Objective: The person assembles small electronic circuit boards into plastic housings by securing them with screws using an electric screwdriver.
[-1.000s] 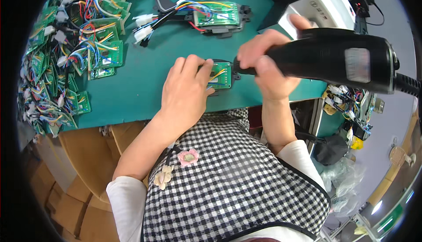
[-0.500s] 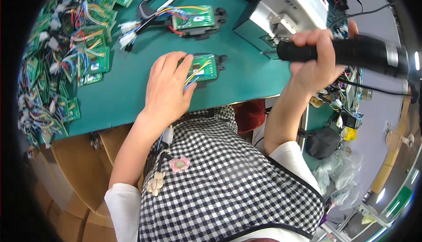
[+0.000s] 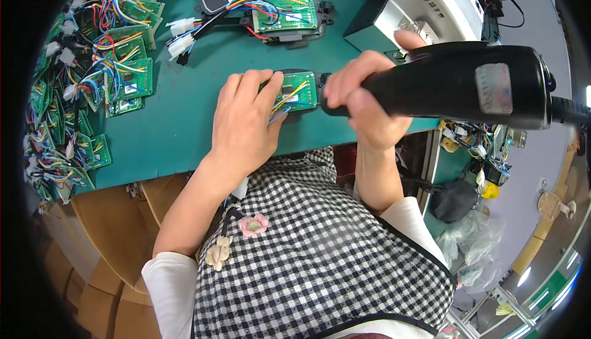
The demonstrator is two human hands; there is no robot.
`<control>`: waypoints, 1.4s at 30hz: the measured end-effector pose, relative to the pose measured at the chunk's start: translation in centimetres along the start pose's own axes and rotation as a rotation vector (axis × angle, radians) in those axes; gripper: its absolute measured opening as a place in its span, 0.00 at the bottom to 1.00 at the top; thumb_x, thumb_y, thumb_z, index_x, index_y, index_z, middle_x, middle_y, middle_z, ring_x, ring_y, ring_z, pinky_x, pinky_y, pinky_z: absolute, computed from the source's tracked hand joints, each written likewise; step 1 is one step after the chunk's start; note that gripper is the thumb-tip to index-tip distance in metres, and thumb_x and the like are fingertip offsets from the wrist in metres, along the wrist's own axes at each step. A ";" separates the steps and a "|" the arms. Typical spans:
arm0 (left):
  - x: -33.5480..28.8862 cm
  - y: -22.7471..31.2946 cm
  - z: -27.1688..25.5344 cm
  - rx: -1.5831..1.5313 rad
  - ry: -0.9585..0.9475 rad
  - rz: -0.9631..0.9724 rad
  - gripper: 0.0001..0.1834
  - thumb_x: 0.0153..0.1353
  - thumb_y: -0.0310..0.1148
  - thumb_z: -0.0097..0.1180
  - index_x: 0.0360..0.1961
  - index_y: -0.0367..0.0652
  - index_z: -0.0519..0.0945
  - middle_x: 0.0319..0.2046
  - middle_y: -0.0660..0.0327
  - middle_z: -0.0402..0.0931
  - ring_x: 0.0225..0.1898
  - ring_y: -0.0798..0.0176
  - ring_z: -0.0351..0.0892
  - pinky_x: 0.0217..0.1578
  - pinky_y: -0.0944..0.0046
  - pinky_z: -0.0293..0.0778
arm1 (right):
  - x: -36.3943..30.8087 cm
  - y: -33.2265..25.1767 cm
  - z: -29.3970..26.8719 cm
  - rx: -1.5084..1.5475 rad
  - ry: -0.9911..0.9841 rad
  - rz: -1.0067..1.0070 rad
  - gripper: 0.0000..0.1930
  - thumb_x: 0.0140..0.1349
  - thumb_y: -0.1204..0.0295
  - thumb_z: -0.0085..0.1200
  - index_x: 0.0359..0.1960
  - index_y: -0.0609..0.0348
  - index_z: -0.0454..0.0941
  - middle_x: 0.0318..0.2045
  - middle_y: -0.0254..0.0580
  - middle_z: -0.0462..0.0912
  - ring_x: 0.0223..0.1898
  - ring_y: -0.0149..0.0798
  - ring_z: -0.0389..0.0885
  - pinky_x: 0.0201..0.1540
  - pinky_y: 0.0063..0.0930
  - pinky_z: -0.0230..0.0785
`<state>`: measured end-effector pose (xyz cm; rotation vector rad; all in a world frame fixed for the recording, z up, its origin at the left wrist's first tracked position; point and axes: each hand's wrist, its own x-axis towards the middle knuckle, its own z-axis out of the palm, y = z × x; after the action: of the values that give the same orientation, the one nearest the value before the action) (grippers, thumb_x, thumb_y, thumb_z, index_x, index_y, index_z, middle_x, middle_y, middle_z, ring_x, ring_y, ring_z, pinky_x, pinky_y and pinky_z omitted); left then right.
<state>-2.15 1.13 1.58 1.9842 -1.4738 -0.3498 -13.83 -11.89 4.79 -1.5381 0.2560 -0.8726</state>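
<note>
My left hand (image 3: 247, 114) curls over the left side of a green circuit board (image 3: 301, 91) and holds it against the green bench. Yellow and blue wires run across the board, which sits on a black plastic piece. A black electric screwdriver (image 3: 440, 85) is gripped in my right hand (image 3: 375, 102). The screwdriver lies nearly level, its tip end close to the board's right edge; my fingers hide the tip. Farther back, a second circuit board (image 3: 294, 14) rests in a black holder, with coloured wires and white connectors (image 3: 180, 37) trailing left.
Wired circuit boards (image 3: 129, 80) are heaped along the bench's left side. A silver-and-black screw feeder box (image 3: 425, 10) stands at the back right. The screwdriver's cord (image 3: 569, 110) leaves at far right. Cardboard boxes (image 3: 114, 228) stand below left, and plastic bags (image 3: 477, 240) at right.
My right hand has brought the screwdriver left and nearer, from the screw feeder to the board's right edge. My left hand and the board have shifted slightly right in view.
</note>
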 end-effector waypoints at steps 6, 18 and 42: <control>0.0 -0.1 0.0 0.018 0.003 -0.012 0.30 0.37 0.20 0.64 0.47 0.36 0.73 0.43 0.54 0.69 0.43 0.51 0.68 0.44 0.58 0.67 | 0.5 -0.1 -0.6 0.081 0.006 0.023 0.20 0.44 0.77 0.56 0.39 0.65 0.65 0.19 0.37 0.73 0.20 0.29 0.68 0.28 0.23 0.63; -1.4 -1.8 -1.0 0.059 0.075 -0.024 0.37 0.37 0.27 0.66 0.53 0.40 0.68 0.48 0.53 0.68 0.51 0.48 0.66 0.59 0.50 0.55 | 6.1 -3.8 -5.0 -0.166 0.432 -0.391 0.30 0.46 0.84 0.50 0.54 0.69 0.57 0.14 0.38 0.74 0.15 0.31 0.74 0.26 0.20 0.68; -1.5 -1.8 0.6 -0.134 0.236 0.007 0.23 0.30 0.26 0.68 0.32 0.37 0.73 0.39 0.53 0.75 0.45 0.50 0.73 0.52 0.52 0.66 | 3.2 2.6 5.6 0.012 0.074 -0.140 0.34 0.48 0.85 0.51 0.56 0.71 0.47 0.22 0.38 0.75 0.20 0.28 0.74 0.27 0.19 0.69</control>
<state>-1.60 2.59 -0.22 1.8444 -1.2754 -0.1978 -7.16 -10.20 3.98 -1.5280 0.1976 -1.0409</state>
